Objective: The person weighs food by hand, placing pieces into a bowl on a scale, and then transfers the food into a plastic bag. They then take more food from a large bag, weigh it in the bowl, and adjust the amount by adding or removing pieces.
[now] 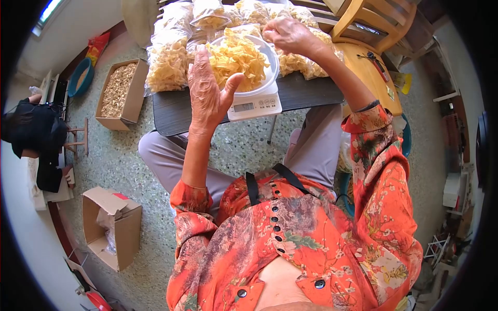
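A white bowl (271,71) heaped with thin, yellowish dried flakes (239,59) sits on a white kitchen scale (263,105), whose small display is lit but too small to read. My left hand (207,96) is upright at the bowl's left side, fingers stretched and thumb apart, with nothing in it. Over the bowl's upper right edge, my right hand (290,36) has its fingers curled in; what they hold, if anything, is hidden. Filled clear plastic bags (167,65) of similar pale flakes crowd around the bowl's left, back and right.
The scale rests on a dark folding table (171,111) before my knees. A wooden chair (363,67) stands at right. On the floor at left are a carton of brownish pieces (120,90), a blue basin (81,78) and an open carton (111,228). Another person (36,132) sits far left.
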Demonstrator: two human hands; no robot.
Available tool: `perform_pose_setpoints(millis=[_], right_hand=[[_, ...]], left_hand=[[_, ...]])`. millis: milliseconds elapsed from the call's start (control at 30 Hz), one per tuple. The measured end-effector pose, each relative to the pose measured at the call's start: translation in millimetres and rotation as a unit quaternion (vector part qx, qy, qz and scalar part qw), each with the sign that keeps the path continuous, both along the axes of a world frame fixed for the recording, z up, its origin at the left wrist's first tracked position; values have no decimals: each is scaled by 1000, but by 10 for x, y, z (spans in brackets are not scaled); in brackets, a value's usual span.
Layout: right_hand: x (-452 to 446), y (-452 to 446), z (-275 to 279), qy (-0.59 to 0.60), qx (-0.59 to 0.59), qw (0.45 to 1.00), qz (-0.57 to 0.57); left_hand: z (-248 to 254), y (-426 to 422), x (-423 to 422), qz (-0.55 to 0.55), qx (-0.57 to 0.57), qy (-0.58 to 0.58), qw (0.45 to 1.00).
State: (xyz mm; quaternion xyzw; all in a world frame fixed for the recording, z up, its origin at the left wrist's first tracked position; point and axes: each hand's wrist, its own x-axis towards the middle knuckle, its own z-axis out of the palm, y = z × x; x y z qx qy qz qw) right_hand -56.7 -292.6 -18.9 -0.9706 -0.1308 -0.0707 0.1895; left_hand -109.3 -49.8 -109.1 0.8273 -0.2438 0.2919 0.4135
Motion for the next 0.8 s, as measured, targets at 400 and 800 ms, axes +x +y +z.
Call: perform_pose_setpoints(millis=[400,800], right_hand=[[-7,-343,-866,235,373,898,13],[62,-277,-921,258,435,860,68]], left_hand=[[182,110,68,-32,129,51,990],[105,353,-91,-6,2,-34,999]])
